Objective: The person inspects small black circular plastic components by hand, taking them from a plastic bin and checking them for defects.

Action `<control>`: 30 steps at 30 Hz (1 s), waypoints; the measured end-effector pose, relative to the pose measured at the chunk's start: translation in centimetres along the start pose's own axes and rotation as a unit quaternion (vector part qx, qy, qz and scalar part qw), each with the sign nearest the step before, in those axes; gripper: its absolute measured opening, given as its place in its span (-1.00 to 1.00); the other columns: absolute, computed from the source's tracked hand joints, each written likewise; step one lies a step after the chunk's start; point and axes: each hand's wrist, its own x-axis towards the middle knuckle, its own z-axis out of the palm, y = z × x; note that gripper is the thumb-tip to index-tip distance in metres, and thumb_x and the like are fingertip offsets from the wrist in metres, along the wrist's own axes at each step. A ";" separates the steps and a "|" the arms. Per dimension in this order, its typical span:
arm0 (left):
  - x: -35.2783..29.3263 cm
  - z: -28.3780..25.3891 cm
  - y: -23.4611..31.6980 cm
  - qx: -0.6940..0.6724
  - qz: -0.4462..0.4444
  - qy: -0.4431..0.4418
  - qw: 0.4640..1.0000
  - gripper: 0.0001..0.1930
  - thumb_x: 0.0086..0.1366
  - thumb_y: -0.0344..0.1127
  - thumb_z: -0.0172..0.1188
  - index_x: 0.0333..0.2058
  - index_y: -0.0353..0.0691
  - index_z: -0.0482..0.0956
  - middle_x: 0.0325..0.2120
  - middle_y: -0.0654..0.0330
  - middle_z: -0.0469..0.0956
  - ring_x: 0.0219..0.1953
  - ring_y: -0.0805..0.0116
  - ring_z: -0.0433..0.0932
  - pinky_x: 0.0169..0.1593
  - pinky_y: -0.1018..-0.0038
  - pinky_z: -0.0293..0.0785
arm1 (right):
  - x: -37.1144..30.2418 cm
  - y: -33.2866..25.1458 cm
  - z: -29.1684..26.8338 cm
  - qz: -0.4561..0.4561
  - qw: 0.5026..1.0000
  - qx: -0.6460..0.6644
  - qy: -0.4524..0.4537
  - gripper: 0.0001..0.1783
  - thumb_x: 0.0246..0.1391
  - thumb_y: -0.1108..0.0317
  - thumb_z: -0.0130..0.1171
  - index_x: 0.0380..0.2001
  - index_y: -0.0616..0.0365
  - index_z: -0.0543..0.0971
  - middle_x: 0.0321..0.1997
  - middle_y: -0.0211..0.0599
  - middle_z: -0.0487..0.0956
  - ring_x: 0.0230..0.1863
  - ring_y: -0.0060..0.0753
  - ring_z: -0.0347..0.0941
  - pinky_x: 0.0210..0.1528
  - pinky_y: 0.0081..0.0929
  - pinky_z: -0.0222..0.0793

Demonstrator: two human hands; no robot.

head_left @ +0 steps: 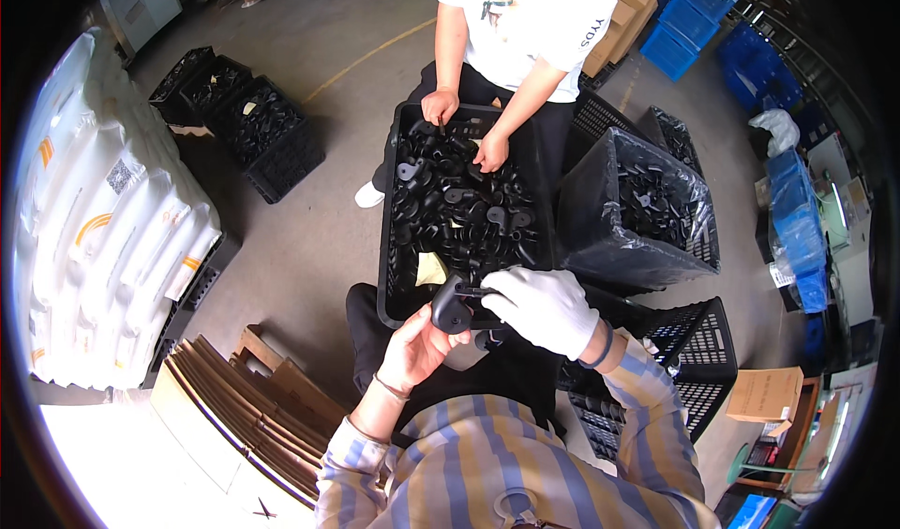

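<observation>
My bare left hand (pixel 412 349) grips a black plastic part (pixel 453 313) with a round end and a short arm, held above the near rim of a black crate (pixel 386 248). My right hand (pixel 546 310), in a white glove, is closed with its fingertips at the upper end of that part. A thin dark piece shows at those fingertips; whether it is a tool or belongs to the part, I cannot tell. Beneath, the crate holds many similar black parts (pixel 469 215) and a yellowish scrap of paper (pixel 431 268).
Across the crate, a co-worker's two hands (pixel 491 151) handle parts in it. A plastic-lined bin (pixel 591 206) of parts and a black crate (pixel 708 360) stand at right. Crates (pixel 281 168), white sacks (pixel 122 220) and cardboard sheets (pixel 220 412) are at left.
</observation>
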 end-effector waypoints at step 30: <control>-0.4 0.6 -0.4 0.263 0.125 0.078 0.953 -0.68 0.08 -0.48 0.15 -0.16 -0.26 0.34 -0.34 0.25 0.42 -0.31 0.50 0.43 -0.15 0.58 0.33 | 0.0 -2.3 -0.5 0.009 0.979 -0.122 -0.165 -0.76 -0.06 0.17 0.01 -0.38 0.07 0.45 -0.72 -0.42 0.37 -0.71 -0.43 0.39 -0.67 -0.49 0.31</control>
